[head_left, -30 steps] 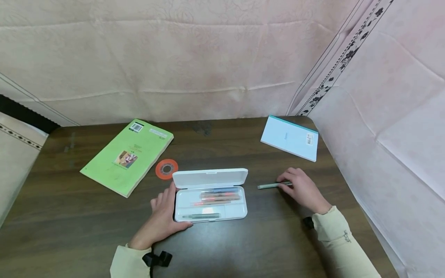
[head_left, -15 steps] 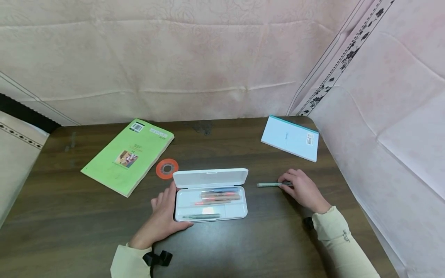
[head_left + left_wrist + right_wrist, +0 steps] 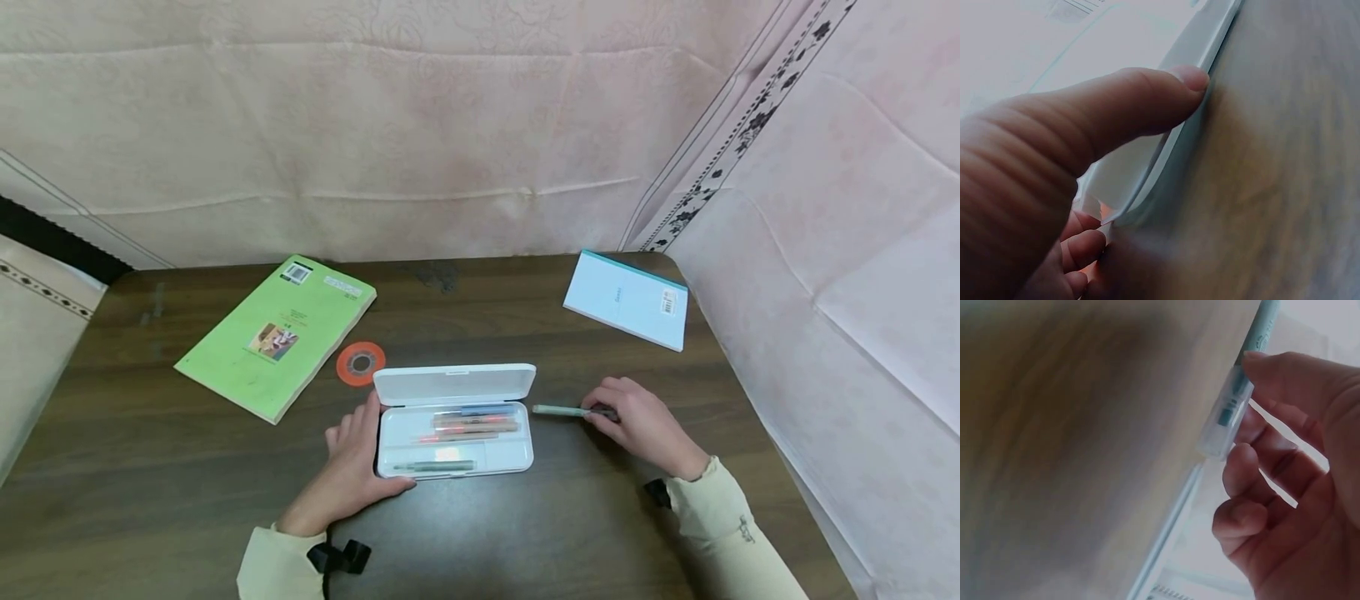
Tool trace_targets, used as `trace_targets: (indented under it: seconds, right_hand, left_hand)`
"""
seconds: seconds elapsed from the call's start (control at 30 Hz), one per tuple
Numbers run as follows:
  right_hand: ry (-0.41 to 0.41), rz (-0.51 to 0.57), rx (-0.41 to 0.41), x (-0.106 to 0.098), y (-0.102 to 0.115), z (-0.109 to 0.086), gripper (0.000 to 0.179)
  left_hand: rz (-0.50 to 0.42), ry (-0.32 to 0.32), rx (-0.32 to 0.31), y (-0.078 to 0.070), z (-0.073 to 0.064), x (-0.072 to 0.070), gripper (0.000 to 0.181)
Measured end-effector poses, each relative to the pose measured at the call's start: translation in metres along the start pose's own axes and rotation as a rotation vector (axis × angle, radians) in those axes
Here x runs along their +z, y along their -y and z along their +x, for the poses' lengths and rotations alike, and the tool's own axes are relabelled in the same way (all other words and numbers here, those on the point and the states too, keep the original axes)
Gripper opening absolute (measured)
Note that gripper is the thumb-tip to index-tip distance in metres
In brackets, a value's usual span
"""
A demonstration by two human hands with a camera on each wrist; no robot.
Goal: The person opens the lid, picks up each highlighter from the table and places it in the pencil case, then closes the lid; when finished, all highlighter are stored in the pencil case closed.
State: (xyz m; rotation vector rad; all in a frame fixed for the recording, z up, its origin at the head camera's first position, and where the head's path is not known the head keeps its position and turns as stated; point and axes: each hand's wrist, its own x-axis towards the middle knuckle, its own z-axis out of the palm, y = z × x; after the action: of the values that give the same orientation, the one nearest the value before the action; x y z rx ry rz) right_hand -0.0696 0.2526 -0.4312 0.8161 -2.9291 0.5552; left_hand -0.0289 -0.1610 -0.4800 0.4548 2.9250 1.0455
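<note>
A white pencil case (image 3: 506,462) lies on the table with its lid (image 3: 453,385) raised; several pens (image 3: 476,423) lie in its back part and one green pen (image 3: 435,467) along the front. My left hand (image 3: 348,467) holds the case at its left end, the thumb on the front edge and the fingers along the left side. My right hand (image 3: 641,421) pinches a pale green pen (image 3: 558,410) between thumb and fingers, just right of the case. In the right wrist view the pen's clear cap end (image 3: 1225,419) shows below the thumb.
A green book (image 3: 277,342) lies at the left, with an orange tape roll (image 3: 361,364) between it and the case. At the back right is a light blue notebook (image 3: 626,300). Patterned cloth (image 3: 420,125) hangs behind the brown table (image 3: 187,475).
My right hand has moved left and slightly towards me with the pen, whose tip now comes close to the case's right side. The left hand and case have stayed in place.
</note>
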Motion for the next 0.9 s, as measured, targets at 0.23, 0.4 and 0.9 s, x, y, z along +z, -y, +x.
trace_targets:
  seconds: [0.23,0.4,0.9]
  right_hand:
    - [0.076,-0.014,-0.093,0.005,0.04,0.014,0.009]
    - [0.123,-0.004,-0.186,0.016,0.069,0.029,0.011]
    - [0.198,-0.047,-0.327,0.046,0.131,0.067,0.006]
  left_hand:
    - [-0.001,-0.007,0.001,0.001,0.0,0.001,0.118]
    - [-0.003,-0.004,-0.007,0.002,0.0,0.001,0.115]
    - [0.014,0.008,-0.014,0.001,-0.001,0.0,0.118]
